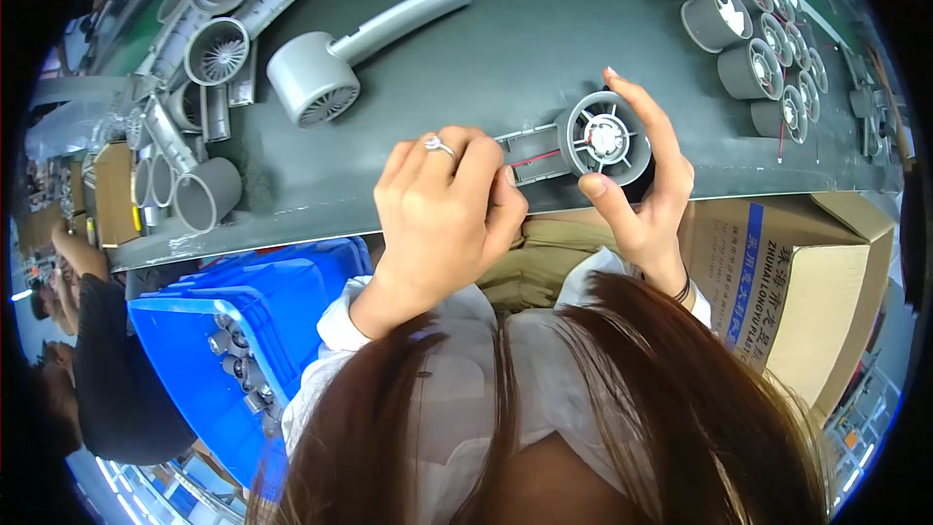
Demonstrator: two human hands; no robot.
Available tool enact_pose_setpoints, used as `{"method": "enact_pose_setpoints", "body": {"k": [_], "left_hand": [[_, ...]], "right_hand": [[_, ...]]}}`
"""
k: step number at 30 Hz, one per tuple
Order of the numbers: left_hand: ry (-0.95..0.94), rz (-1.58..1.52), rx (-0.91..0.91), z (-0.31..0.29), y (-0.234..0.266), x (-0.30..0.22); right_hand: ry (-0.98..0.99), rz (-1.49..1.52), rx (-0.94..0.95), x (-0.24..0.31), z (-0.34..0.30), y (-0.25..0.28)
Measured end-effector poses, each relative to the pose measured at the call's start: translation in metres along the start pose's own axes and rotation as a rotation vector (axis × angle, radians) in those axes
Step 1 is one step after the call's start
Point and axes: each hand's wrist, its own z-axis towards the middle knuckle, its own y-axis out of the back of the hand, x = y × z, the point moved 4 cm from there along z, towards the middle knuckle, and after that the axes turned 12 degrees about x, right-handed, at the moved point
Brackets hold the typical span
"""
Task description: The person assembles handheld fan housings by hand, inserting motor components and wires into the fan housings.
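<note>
A grey hair dryer housing lies at the table's near edge, its handle half open. A white fan motor sits inside its round end, and a red wire runs along the handle channel. My left hand, a ring on one finger, is closed over the handle's end; its thumb tip meets the wire. What its other fingers press is hidden. My right hand curves around the round end, thumb on the near rim and index finger raised along the far side.
A closed grey hair dryer body lies beyond my hands. Grey housings pile at the left; several fan-fitted cylinders stand far right. A blue crate holding small parts and a cardboard box flank me. A person in black is at left.
</note>
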Motion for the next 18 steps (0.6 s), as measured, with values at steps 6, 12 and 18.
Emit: {"method": "enact_pose_setpoints", "body": {"k": [6,12,18], "left_hand": [[0.018,-0.094,0.175,0.012,0.005,0.007],[0.241,-0.196,0.111,0.025,0.034,0.005],[0.378,0.010,-0.084,0.110,0.074,0.052]], "right_hand": [[-0.053,-0.001,-0.016,-0.005,-0.002,0.001],[0.006,0.022,-0.129,-0.002,-0.001,0.004],[-0.029,-0.155,-0.130,-0.010,-0.010,0.014]]}}
